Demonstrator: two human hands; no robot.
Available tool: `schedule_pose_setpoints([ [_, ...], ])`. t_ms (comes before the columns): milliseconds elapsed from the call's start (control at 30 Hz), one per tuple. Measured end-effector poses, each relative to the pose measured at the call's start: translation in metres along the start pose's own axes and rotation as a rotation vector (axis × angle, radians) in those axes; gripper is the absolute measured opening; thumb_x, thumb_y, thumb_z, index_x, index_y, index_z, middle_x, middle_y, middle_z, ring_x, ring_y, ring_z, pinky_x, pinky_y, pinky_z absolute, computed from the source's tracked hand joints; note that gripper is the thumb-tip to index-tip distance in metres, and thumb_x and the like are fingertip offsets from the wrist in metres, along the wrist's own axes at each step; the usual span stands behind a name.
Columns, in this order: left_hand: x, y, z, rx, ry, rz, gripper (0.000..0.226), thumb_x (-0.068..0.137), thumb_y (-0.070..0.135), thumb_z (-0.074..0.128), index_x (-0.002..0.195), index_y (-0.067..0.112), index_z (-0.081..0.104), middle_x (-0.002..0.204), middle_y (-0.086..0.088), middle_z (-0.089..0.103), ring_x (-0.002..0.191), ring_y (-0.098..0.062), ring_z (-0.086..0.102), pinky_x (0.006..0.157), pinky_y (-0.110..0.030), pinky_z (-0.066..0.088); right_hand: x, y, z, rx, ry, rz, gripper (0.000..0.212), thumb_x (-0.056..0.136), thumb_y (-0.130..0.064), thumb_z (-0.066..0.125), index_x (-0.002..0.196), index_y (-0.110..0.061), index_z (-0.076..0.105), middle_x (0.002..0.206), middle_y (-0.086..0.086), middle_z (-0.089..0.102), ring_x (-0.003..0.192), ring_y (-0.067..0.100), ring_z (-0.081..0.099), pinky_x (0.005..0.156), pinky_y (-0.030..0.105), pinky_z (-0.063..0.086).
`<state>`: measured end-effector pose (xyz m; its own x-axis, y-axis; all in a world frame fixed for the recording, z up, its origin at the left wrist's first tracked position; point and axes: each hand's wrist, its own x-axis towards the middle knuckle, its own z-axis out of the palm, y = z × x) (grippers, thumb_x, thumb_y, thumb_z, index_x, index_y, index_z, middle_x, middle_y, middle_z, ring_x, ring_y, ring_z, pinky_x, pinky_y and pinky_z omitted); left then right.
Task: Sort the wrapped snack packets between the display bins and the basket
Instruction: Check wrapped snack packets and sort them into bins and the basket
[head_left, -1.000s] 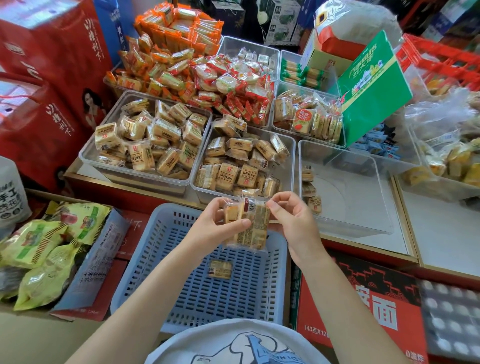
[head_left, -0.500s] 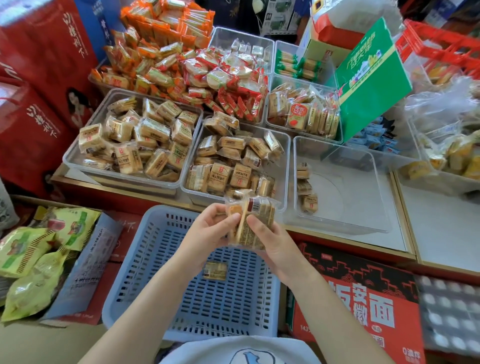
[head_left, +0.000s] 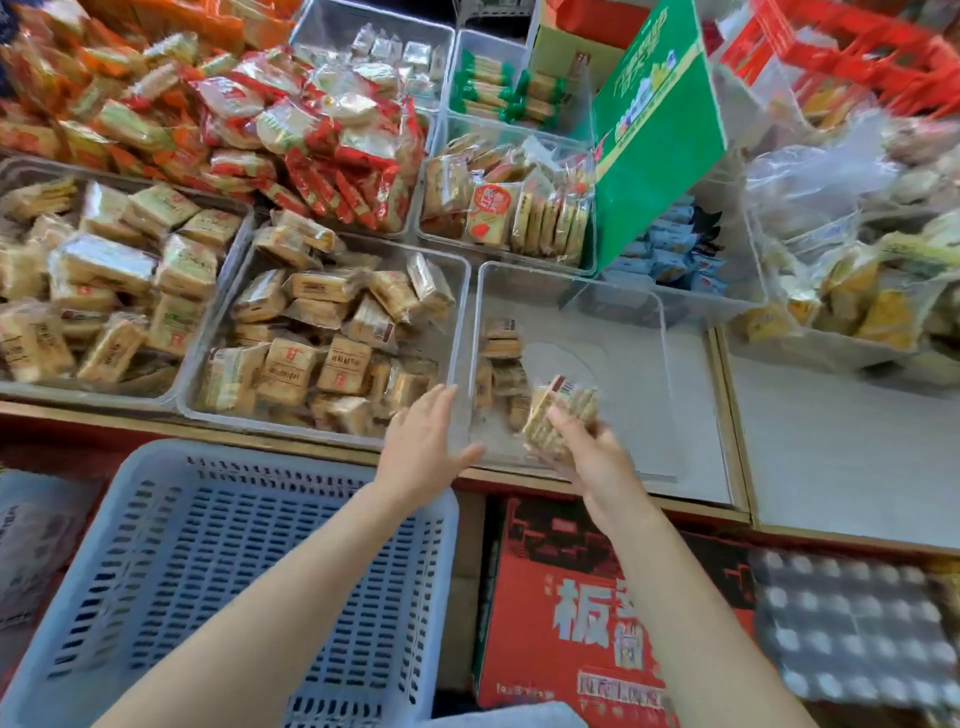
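Over the clear bin: packets in right hand

Over the near edge of the clear bin (head_left: 670, 364), the right hand (head_left: 592, 457) gripped a stack of packets (head_left: 558, 421). Left hand (head_left: 423, 452) hovered flat, fingers straight, holding nothing, beside the basket (head_left: 130, 519).

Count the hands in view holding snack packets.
1: the right hand grips a stack of packets over the nearly empty clear bin. The left hand is open at that bin's near-left corner, holding nothing.
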<state>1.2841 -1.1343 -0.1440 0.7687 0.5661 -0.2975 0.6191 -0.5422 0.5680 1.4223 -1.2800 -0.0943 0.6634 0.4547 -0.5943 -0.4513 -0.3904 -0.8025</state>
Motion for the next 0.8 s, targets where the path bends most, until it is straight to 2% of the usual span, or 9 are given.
schedule_pose_setpoints([
  [67, 0.011, 0.002, 0.011, 0.143, -0.003, -0.052, 0.100, 0.091, 0.073, 0.052, 0.164, 0.026, 0.003, 0.171, 0.003, 0.013, 0.155, -0.016, 0.020, 0.120, -0.043, 0.028, 0.026, -0.004, 0.000, -0.056, -0.039, -0.015, 0.026, 0.097, -0.027, 0.068, 0.121, -0.018, 0.064, 0.114, 0.005, 0.076, 0.103, 0.018, 0.072, 0.096, 0.040, 0.057],
  [167, 0.019, 0.005, 0.013, 0.288, -0.040, -0.063, 0.111, 0.083, 0.086, 0.039, 0.161, 0.028, -0.015, 0.172, 0.005, 0.007, 0.153, -0.016, 0.026, 0.115, -0.042, 0.036, 0.070, -0.005, 0.007, -0.277, -0.089, 0.002, 0.047, 0.094, -0.039, 0.071, 0.133, -0.018, 0.057, 0.123, 0.001, 0.070, 0.106, 0.014, 0.068, 0.092, 0.030, 0.053],
  [300, 0.025, 0.003, 0.009, 0.333, -0.116, -0.013, 0.110, 0.067, 0.094, 0.019, 0.151, 0.041, -0.030, 0.172, -0.001, 0.008, 0.153, -0.020, 0.026, 0.113, -0.041, 0.039, 0.105, 0.008, 0.012, -0.581, -0.286, 0.165, 0.052, 0.093, -0.049, 0.069, 0.131, -0.020, 0.051, 0.126, -0.007, 0.058, 0.113, 0.016, 0.057, 0.094, 0.032, 0.045],
  [367, 0.027, 0.001, 0.011, 0.341, -0.124, -0.004, 0.108, 0.067, 0.094, 0.019, 0.150, 0.045, -0.030, 0.172, -0.003, 0.009, 0.153, -0.022, 0.026, 0.108, -0.038, 0.044, 0.113, 0.017, 0.010, -0.584, -0.343, 0.216, 0.060, 0.093, -0.043, 0.072, 0.141, -0.015, 0.048, 0.133, -0.003, 0.057, 0.117, 0.019, 0.056, 0.099, 0.035, 0.046],
  [433, 0.029, 0.002, 0.013, 0.348, -0.121, -0.015, 0.106, 0.066, 0.094, 0.018, 0.148, 0.048, -0.031, 0.172, -0.001, 0.008, 0.153, -0.020, 0.025, 0.103, -0.035, 0.047, 0.121, 0.022, 0.007, -0.579, -0.355, 0.221, 0.060, 0.092, -0.039, 0.075, 0.140, -0.011, 0.051, 0.133, 0.000, 0.059, 0.111, 0.018, 0.055, 0.101, 0.036, 0.047],
  [533, 0.030, 0.002, 0.015, 0.342, -0.101, -0.017, 0.105, 0.066, 0.093, 0.018, 0.149, 0.050, -0.029, 0.172, 0.002, 0.009, 0.153, -0.019, 0.025, 0.097, -0.033, 0.051, 0.130, 0.026, 0.005, -0.586, -0.334, 0.221, 0.074, 0.085, -0.054, 0.076, 0.141, -0.012, 0.051, 0.135, 0.001, 0.061, 0.112, 0.019, 0.059, 0.104, 0.041, 0.049],
  [633, 0.030, 0.004, 0.014, 0.330, -0.092, -0.031, 0.105, 0.066, 0.093, 0.019, 0.151, 0.050, -0.026, 0.172, 0.002, 0.010, 0.154, -0.020, 0.024, 0.097, -0.035, 0.053, 0.129, 0.026, 0.005, -0.626, -0.305, 0.229, 0.095, 0.080, -0.070, 0.071, 0.151, -0.016, 0.041, 0.144, 0.002, 0.056, 0.121, 0.025, 0.060, 0.105, 0.045, 0.048],
  [800, 0.030, 0.004, 0.014, 0.327, -0.098, -0.061, 0.103, 0.070, 0.092, 0.024, 0.152, 0.050, -0.024, 0.171, 0.002, 0.012, 0.154, -0.019, 0.023, 0.096, -0.034, 0.053, 0.123, 0.021, 0.004, -0.702, -0.175, 0.179, 0.099, 0.084, -0.069, 0.068, 0.154, -0.009, 0.033, 0.153, 0.009, 0.047, 0.136, 0.029, 0.049, 0.105, 0.043, 0.043],
])
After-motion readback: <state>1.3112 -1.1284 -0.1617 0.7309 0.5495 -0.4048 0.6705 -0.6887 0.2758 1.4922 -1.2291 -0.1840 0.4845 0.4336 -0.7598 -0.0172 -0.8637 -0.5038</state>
